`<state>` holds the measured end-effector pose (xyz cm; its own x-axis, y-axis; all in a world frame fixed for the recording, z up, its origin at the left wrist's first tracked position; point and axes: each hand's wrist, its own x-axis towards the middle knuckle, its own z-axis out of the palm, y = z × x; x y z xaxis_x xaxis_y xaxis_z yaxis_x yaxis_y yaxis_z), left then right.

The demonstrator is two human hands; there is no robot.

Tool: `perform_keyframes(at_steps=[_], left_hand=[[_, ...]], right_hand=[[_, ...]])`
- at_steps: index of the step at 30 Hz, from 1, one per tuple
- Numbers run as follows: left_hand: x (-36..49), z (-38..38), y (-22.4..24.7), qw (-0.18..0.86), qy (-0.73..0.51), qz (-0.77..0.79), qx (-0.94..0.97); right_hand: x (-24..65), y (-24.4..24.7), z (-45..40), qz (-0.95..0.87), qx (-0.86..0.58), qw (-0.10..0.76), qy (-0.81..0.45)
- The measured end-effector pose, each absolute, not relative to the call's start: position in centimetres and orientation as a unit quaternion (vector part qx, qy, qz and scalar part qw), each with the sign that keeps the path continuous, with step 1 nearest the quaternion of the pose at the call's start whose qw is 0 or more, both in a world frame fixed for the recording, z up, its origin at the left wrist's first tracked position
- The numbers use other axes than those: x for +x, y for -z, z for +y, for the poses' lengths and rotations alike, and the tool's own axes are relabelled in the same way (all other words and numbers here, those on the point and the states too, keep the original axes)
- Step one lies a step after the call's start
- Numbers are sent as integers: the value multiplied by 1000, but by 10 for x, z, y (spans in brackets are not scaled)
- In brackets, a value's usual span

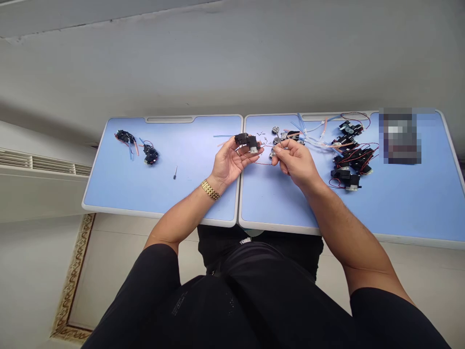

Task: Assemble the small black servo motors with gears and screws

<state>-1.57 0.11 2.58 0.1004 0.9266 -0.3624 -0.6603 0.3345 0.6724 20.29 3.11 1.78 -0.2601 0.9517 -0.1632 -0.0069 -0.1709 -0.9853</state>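
My left hand (232,162), palm up, holds a small black motor unit (247,141) with a whitish end piece; its fingers are closed round the underside. A thin red-and-black wire (262,164) runs from that unit towards my right hand (295,160). The right thumb and fingertips are pinched together on the wire, though its end is hidden there. Right beside these fingertips lie several round shiny metal parts (275,130). Tiny dark screws (260,133) are scattered on the table between the two hands.
Several black motor units (350,162) with red wires are piled on the right table (399,203), with clear and blue tubes (316,133) beside them. On the left table (119,194) lie two tubed units (150,153) and a small screwdriver (175,173). A blurred-out object (401,138) sits far right.
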Motion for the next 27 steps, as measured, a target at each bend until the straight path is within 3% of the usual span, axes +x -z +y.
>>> perform_keyframes(at_steps=[5,15,20,27], left_hand=[[-15,2,-25,719,-548,389,177],[-9,-6,-20,700,-518,366,328],[-13,-9,-20,726,-468,330,381],[-17,-8,-14,754,-379,312,436]], right_hand=[[202,-13,29,-559,-476,382,-561],[214,-17,32,-697,-462,436,-332],[227,-25,38,-680,-456,447,-360],[237,-46,33,-707,-455,384,-381]])
